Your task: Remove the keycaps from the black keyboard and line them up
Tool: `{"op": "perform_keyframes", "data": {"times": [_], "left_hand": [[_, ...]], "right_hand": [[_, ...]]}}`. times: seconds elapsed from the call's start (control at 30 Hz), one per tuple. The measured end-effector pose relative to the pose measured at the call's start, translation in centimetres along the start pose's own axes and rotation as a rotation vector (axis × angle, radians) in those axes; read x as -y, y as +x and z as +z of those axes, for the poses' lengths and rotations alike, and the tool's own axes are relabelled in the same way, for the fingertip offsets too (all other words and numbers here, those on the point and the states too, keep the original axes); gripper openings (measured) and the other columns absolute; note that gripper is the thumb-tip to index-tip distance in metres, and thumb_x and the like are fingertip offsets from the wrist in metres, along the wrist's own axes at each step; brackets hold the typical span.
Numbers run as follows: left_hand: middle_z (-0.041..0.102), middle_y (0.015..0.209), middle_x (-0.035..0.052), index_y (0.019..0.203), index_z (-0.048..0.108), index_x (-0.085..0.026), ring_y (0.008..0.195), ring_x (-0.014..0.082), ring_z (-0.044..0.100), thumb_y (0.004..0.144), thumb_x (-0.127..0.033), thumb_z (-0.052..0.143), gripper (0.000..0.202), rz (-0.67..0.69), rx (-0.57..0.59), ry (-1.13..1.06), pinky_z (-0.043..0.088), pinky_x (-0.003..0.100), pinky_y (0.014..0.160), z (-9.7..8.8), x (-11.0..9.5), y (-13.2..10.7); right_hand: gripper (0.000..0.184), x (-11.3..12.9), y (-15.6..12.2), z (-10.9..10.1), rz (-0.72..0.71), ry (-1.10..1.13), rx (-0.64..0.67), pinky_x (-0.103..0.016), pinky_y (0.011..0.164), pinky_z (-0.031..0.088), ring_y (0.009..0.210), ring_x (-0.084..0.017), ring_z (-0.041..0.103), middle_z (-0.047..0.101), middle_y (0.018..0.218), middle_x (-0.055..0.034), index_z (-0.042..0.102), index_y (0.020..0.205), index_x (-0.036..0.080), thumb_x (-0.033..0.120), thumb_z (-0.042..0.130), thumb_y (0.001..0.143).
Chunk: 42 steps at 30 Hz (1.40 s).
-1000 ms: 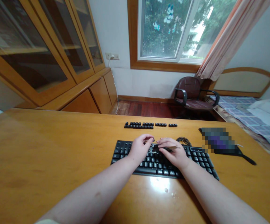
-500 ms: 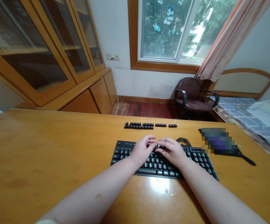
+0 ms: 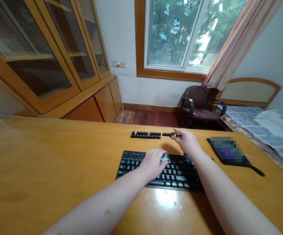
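A black keyboard (image 3: 180,178) lies on the wooden desk. My left hand (image 3: 153,163) rests on its upper middle, fingers spread over a pale patch where keys are off. Beyond the keyboard, loose black keycaps stand in rows (image 3: 142,134), with a shorter group of keycaps (image 3: 166,134) to their right. My right hand (image 3: 186,141) is over the right end of these, thumb and fingertips bent toward each other in a pinch. A thin dark tip shows at its fingers; what they hold is too small to make out. My right forearm hides the keyboard's right part.
On the desk's right lies a dark pouch (image 3: 221,158) with a strap, partly blurred out. Past the far desk edge stand an office chair (image 3: 197,104) and a bed (image 3: 244,114). A glass-fronted cabinet (image 3: 82,86) lines the left wall.
My right hand has lifted off the keyboard and moved away from me to the loose keycaps. The left hand stays on the keyboard, its fingers more spread. The view has tilted slightly.
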State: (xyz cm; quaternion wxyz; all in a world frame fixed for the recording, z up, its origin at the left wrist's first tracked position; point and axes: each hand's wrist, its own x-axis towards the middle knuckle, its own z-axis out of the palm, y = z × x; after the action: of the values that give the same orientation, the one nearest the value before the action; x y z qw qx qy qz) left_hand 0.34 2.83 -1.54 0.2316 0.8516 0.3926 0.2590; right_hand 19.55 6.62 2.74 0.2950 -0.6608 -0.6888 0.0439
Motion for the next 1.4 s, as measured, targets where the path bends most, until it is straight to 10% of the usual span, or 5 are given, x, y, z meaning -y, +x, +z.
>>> {"op": "perform_keyframes", "data": {"times": [0.13,0.3,1.2,1.4], "left_hand": [[0.062,0.105,0.0062,0.106,0.057,-0.020,0.100,0.0234,0.054,0.079,-0.031,0.058,0.030,-0.011,0.032,0.036,0.040,0.039,0.091,0.0,-0.1,0.0],[0.062,0.101,0.0053,0.102,0.058,-0.020,0.097,0.0229,0.054,0.079,-0.032,0.056,0.026,-0.006,0.040,0.032,0.041,0.037,0.087,-0.2,-0.2,0.1],[0.062,0.100,0.0054,0.102,0.058,-0.021,0.097,0.0231,0.054,0.079,-0.032,0.056,0.025,-0.013,0.063,0.038,0.041,0.037,0.087,-0.1,-0.2,0.1],[0.056,0.119,0.0078,0.116,0.052,-0.021,0.109,0.0269,0.050,0.071,-0.047,0.064,0.054,0.096,0.139,0.074,0.035,0.042,0.095,-0.2,-0.2,0.0]], "right_hand": [[0.019,-0.3,2.7,3.2,0.130,-0.055,0.269,-0.027,0.069,0.045,0.079,-0.020,0.064,0.070,0.086,-0.0066,0.070,0.090,0.020,0.021,0.062,0.072],[0.021,-0.9,2.4,6.1,0.133,-0.163,0.253,-0.026,0.070,0.043,0.085,-0.021,0.062,0.070,0.092,-0.0088,0.069,0.093,0.020,0.026,0.059,0.075],[0.012,-1.0,2.3,7.0,0.064,-0.140,0.201,-0.025,0.071,0.041,0.082,-0.017,0.058,0.063,0.091,-0.0054,0.067,0.084,0.020,0.024,0.061,0.075],[0.021,-0.6,2.3,5.3,-0.017,0.139,-0.158,-0.033,0.085,0.041,0.092,-0.021,0.054,0.059,0.096,-0.0095,0.062,0.091,0.016,0.031,0.053,0.080]]}}
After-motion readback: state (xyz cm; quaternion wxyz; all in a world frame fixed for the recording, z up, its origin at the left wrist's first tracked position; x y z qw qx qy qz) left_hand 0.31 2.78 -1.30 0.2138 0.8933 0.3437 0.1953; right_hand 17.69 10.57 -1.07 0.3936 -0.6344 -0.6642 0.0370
